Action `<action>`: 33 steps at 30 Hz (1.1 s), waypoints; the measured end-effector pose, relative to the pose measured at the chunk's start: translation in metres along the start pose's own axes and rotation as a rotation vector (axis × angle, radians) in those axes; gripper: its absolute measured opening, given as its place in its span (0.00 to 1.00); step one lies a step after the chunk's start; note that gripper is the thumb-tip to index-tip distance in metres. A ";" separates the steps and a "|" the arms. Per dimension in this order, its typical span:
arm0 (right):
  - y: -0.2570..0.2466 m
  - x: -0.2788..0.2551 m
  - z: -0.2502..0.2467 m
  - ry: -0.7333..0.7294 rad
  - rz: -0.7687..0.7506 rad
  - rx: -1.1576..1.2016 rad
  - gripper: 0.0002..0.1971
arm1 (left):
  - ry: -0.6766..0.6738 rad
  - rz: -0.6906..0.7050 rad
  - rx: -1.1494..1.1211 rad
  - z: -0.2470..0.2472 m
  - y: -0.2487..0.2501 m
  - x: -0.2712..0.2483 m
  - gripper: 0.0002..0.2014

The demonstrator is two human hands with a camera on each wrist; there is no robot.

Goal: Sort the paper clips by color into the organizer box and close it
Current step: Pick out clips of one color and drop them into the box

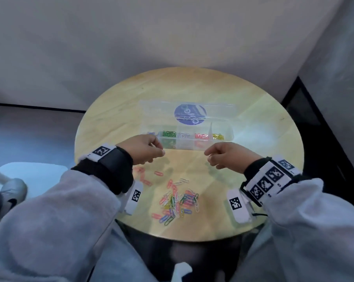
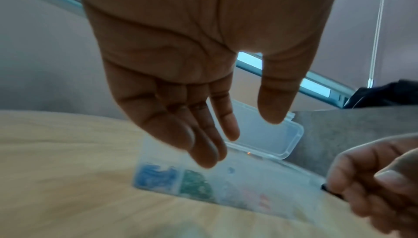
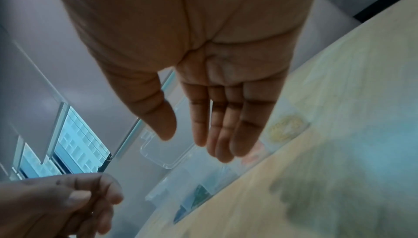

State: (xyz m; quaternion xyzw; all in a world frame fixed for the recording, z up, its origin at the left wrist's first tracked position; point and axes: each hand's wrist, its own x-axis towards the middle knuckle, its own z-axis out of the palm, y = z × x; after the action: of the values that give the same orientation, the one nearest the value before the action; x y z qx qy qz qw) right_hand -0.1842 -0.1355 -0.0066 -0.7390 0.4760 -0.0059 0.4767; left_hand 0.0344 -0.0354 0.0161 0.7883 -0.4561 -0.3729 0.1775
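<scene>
organizer box point(image 1: 194, 137) sits open mid-surface, lid point(image 1: 187, 110) folded back beyond it, blue, green, white, red and yellow clips in separate compartments. just this side of the box, a loose heap of paper clips point(image 1: 177, 200) on the round surface point(image 1: 115, 119). left hand point(image 1: 141, 148) at the box's left end, right hand point(image 1: 227, 157) at its right, both relaxed, holding nothing.
</scene>
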 end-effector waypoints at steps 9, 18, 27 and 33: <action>-0.006 0.006 0.026 -0.173 -0.054 -0.424 0.07 | -0.107 -0.065 0.238 0.035 -0.014 0.010 0.08; 0.002 0.014 0.048 -0.314 -0.039 -0.630 0.17 | -0.170 0.114 0.502 0.067 -0.018 0.029 0.12; 0.002 0.012 0.072 -0.277 -0.048 -0.853 0.14 | -0.159 0.156 0.479 0.077 -0.021 0.037 0.09; 0.002 0.008 0.077 -0.224 -0.080 -0.845 0.08 | -0.176 0.133 0.471 0.079 -0.022 0.035 0.12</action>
State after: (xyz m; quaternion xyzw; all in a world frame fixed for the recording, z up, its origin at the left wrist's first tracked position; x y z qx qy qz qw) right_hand -0.1462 -0.0873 -0.0536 -0.8831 0.3530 0.2509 0.1804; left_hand -0.0013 -0.0492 -0.0640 0.7406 -0.5949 -0.3112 -0.0271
